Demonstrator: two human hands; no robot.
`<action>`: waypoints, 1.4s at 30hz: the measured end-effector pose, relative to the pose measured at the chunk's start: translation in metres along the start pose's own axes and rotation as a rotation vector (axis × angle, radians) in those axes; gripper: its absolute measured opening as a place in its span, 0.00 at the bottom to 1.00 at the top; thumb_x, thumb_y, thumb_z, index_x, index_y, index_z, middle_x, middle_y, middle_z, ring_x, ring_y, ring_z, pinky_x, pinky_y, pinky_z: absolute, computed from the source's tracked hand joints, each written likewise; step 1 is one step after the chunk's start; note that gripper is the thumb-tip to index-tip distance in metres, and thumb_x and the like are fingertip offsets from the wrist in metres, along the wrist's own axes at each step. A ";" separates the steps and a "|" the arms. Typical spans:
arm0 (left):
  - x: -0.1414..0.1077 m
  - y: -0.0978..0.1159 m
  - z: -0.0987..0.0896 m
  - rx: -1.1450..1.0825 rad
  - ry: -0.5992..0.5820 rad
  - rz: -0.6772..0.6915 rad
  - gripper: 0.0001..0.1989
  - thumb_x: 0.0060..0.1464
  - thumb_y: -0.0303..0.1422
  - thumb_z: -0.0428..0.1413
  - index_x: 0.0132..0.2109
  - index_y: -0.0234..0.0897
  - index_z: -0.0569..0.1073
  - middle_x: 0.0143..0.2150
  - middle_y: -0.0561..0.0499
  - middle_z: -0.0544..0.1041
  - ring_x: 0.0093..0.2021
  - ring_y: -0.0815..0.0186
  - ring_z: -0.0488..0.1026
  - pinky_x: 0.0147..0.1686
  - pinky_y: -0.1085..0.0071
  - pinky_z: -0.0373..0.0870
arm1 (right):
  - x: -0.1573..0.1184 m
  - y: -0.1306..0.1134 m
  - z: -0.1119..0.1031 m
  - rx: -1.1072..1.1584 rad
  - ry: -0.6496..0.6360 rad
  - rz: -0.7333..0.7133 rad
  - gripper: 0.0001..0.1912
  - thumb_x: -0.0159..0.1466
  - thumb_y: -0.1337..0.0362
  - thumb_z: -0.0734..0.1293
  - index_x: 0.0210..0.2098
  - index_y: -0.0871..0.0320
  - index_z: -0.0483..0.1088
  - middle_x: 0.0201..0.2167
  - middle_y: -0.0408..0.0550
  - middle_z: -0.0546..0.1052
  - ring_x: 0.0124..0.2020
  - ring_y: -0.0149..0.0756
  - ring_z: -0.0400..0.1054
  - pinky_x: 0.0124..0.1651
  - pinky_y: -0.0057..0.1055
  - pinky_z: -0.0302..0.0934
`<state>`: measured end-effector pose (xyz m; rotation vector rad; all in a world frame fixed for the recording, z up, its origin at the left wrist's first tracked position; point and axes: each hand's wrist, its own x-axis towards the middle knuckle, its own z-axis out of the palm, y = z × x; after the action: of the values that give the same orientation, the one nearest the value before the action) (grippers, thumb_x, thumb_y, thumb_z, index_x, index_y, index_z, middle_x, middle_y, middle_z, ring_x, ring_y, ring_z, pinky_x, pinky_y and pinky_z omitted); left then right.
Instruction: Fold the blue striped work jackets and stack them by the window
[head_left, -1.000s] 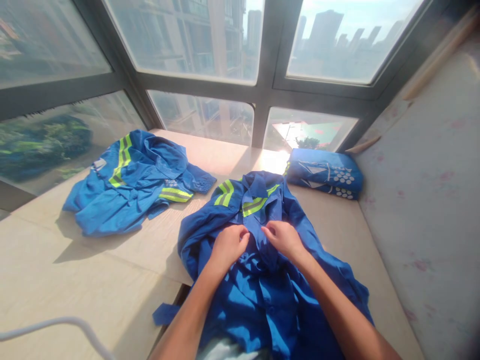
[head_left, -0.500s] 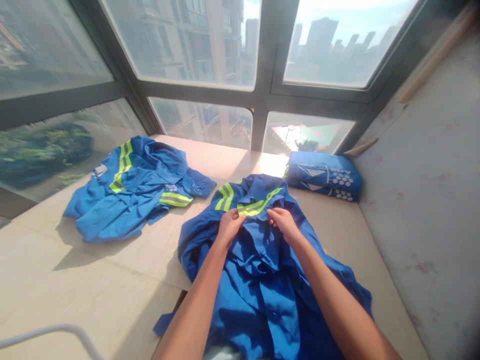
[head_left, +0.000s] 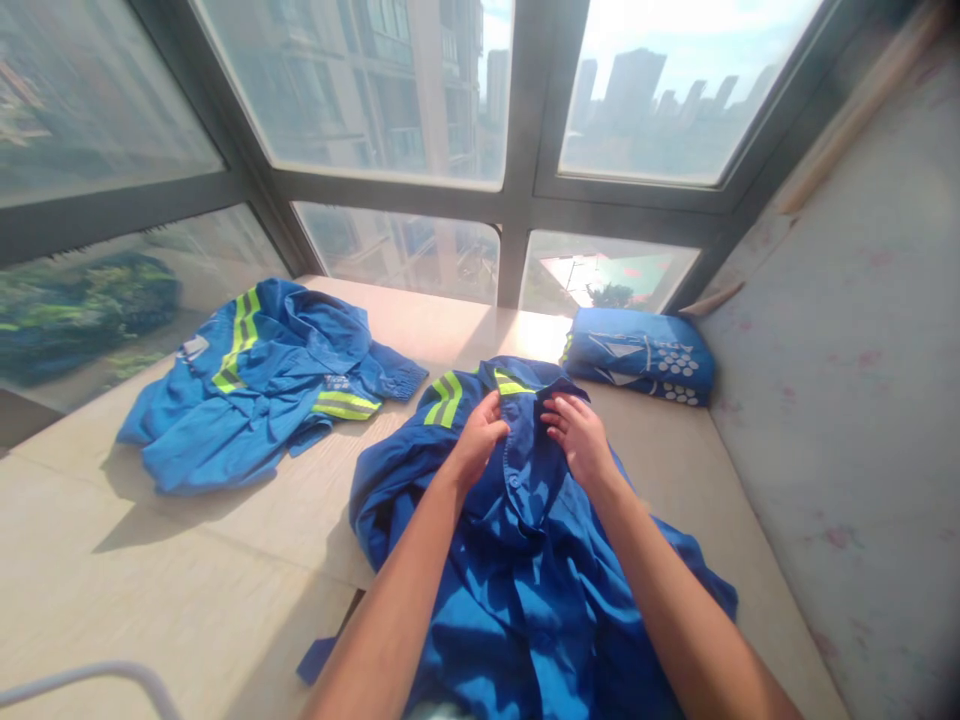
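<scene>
Left hand (head_left: 481, 440) pinches blue jacket (head_left: 525, 570), right hand (head_left: 577, 435) seemingly touching it.

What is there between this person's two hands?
The upper front of the nearest blue garment lies between the left hand and the right hand; nothing else shows there in the head camera's view.

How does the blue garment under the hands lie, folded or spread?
Spread, though wrinkled: the garment stretches wide, reaching the picture's bottom edge.

From here I see a pale, sunlit counter (head_left: 195, 590) bearing a crumpled blue jacket (head_left: 255, 400) at left, a spread-out blue garment (head_left: 510, 590) in front, and a folded blue bundle (head_left: 637, 355) far right.
</scene>
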<state>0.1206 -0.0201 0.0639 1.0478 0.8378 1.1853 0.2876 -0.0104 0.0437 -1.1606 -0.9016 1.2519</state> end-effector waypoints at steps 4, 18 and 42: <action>-0.005 -0.002 0.008 0.307 -0.178 0.090 0.32 0.42 0.24 0.53 0.58 0.38 0.73 0.53 0.45 0.79 0.54 0.55 0.76 0.54 0.62 0.73 | -0.022 0.007 0.013 -0.499 0.039 -0.328 0.23 0.56 0.53 0.72 0.47 0.57 0.72 0.42 0.53 0.76 0.39 0.43 0.71 0.46 0.41 0.68; -0.012 -0.019 -0.012 1.541 -0.097 0.037 0.22 0.59 0.26 0.49 0.59 0.40 0.70 0.55 0.45 0.75 0.54 0.58 0.74 0.53 0.66 0.71 | -0.034 0.042 -0.005 -0.522 0.128 -0.147 0.16 0.60 0.55 0.61 0.38 0.57 0.75 0.32 0.48 0.80 0.34 0.41 0.72 0.39 0.34 0.64; -0.051 -0.001 -0.059 1.443 0.321 0.786 0.10 0.63 0.26 0.52 0.48 0.39 0.76 0.49 0.45 0.79 0.56 0.58 0.73 0.58 0.60 0.68 | -0.038 0.026 0.007 -0.535 0.138 -0.274 0.14 0.63 0.51 0.63 0.29 0.55 0.67 0.25 0.42 0.72 0.30 0.36 0.67 0.37 0.31 0.61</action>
<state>0.0555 -0.0581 0.0436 2.5627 1.7028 1.3338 0.2697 -0.0487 0.0230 -1.4568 -1.2865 0.7145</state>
